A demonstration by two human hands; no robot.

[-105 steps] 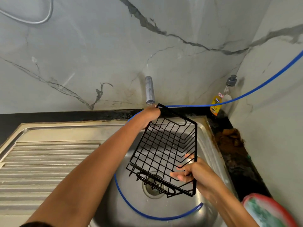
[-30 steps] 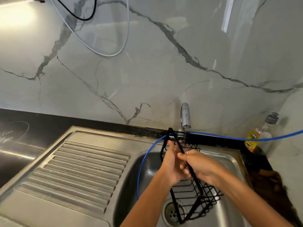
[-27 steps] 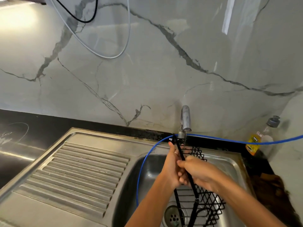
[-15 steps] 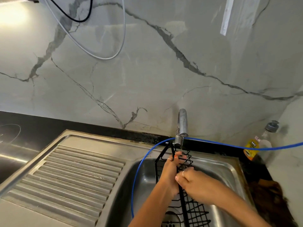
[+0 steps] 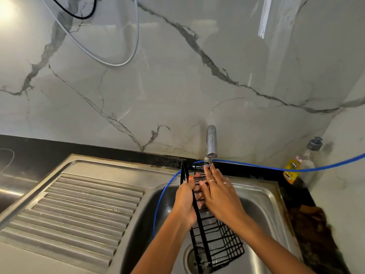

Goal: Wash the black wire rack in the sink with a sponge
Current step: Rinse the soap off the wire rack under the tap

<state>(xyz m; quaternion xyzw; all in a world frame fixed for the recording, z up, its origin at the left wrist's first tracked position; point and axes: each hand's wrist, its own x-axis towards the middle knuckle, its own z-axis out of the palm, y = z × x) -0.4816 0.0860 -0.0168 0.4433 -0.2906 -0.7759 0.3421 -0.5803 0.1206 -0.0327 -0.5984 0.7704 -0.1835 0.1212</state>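
Note:
The black wire rack [image 5: 217, 242] stands on end in the steel sink [image 5: 262, 196], its top edge just below the tap [image 5: 211, 142]. My left hand [image 5: 185, 198] grips the rack's left side frame, fingers curled around the wires. My right hand [image 5: 219, 192] lies flat against the rack's grid with fingers stretched out toward the tap's spout. A thin stream of water falls from the spout onto my right fingers. No sponge is in view.
A ribbed steel draining board [image 5: 75, 210] lies left of the sink. A blue hose [image 5: 276, 168] runs from the right wall past the tap and down into the sink. A dish soap bottle [image 5: 296, 167] stands in the right corner. Brown grime [image 5: 308, 216] covers the right counter.
The rack has turned from flat to standing on end and risen toward the tap. Both hands have moved up it, and my right hand has opened flat against the grid.

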